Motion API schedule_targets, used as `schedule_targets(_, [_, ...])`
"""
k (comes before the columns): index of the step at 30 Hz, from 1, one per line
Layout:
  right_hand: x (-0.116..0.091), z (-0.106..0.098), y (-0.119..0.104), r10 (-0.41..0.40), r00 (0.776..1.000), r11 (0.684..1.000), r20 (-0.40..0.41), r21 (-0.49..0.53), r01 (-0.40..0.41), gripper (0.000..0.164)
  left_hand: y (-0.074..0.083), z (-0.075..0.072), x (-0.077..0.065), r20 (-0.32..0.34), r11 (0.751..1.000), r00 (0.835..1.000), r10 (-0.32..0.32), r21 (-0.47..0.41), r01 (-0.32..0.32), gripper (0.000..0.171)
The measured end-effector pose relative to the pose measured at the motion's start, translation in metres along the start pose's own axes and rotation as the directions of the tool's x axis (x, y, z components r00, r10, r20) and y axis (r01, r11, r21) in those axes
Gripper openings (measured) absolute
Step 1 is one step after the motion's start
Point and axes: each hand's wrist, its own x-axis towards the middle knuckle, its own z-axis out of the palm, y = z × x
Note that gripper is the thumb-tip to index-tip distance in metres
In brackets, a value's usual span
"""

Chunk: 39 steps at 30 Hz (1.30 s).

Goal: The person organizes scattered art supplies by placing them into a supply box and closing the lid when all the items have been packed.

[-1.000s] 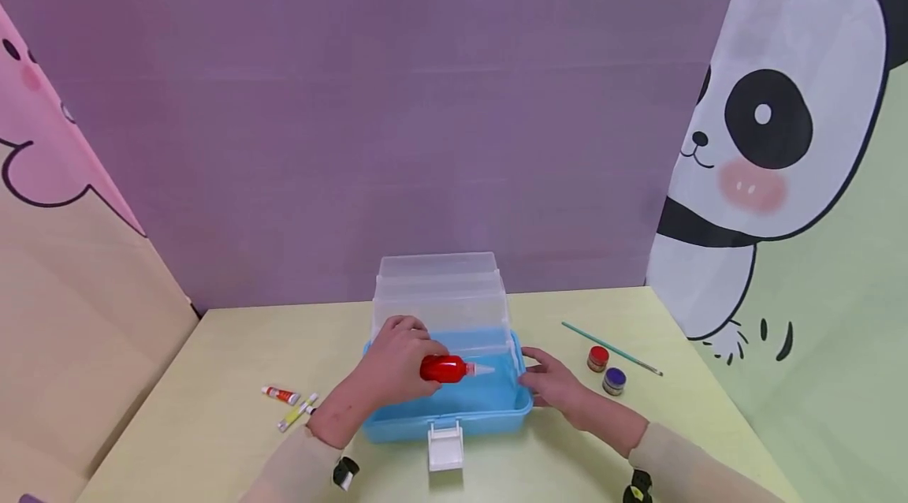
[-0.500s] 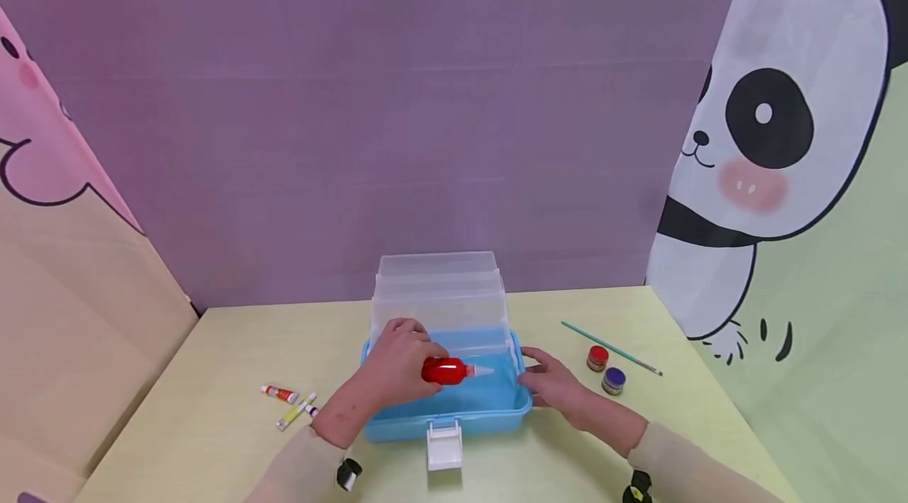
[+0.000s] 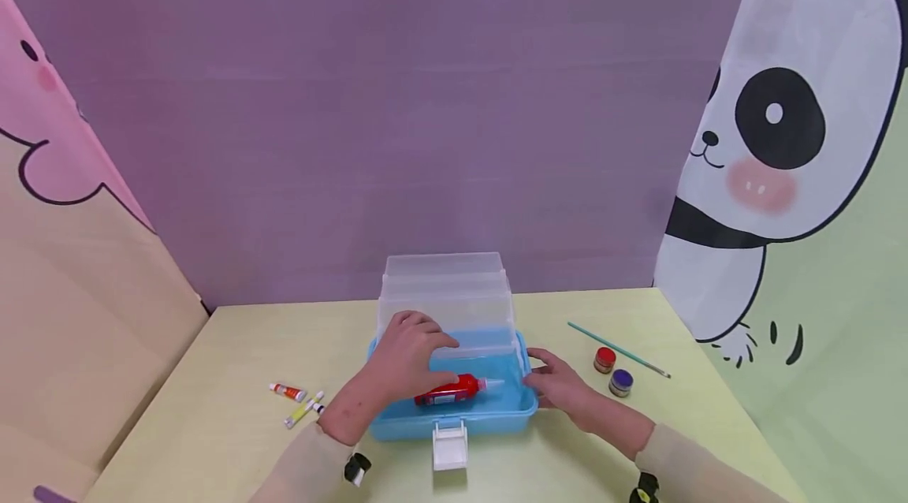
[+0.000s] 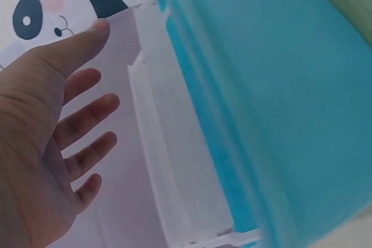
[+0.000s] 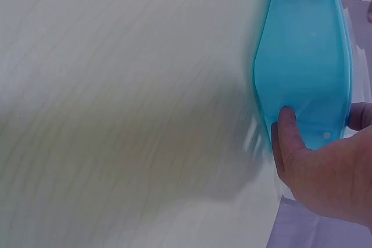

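Note:
A red squeeze bottle with a clear pointed nozzle lies on its side in the light-blue plastic box, nozzle to the right. My left hand hovers over the box's left part, thumb and fingers spread apart around nothing; its thumb is close over the bottle. In the left wrist view the left hand shows its palm and separated fingers beside the box's translucent lid. At the box's right end, my right hand holds the side wall, with fingers against the outside and a digit over the rim.
The lid stands raised at the back, and a white latch hangs in front. To the left lie an orange-red paint tube and a yellow one. Red-lidded and purple-lidded jars stand right, near a teal paintbrush.
My left hand has let go of the red squeeze bottle, which has come down into the box. The left fingers have spread. My right hand keeps its place on the box's side.

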Motion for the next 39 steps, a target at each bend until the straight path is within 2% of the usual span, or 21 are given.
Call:
schedule_targets(9, [0.002, -0.002, 0.008, -0.014, 1.0, 1.0, 0.027, 0.023, 0.013, 0.063, 0.002, -0.011, -0.011, -0.036, 1.0, 0.999, -0.01, 0.001, 0.01, 0.034])
schedule_targets(20, [-0.003, -0.003, 0.005, -0.005, 1.0, 0.999, 0.02, 0.035, 0.004, 0.065, -0.006, -0.013, -0.025, -0.018, 0.997, 0.998, -0.062, -0.039, 0.061, 0.025])
schedule_targets(24, [-0.002, -0.002, 0.005, -0.002, 1.0, 1.0, 0.027, 0.029, 0.001, 0.064, -0.012, -0.016, -0.03, -0.011, 0.995, 0.997, -0.077, -0.057, 0.077, 0.022])
schedule_targets(32, [-0.002, -0.001, 0.0, 0.005, 1.0, 1.0, 0.013, 0.017, -0.005, 0.065, -0.033, -0.03, -0.042, -0.035, 0.995, 0.997, -0.063, -0.085, 0.059, 0.019])
schedule_targets(39, [-0.003, 0.0, 0.0, 0.012, 1.0, 1.0, 0.01, -0.014, -0.012, 0.063, -0.047, -0.04, -0.056, -0.02, 0.991, 0.994, -0.105, -0.089, 0.102, 0.016])
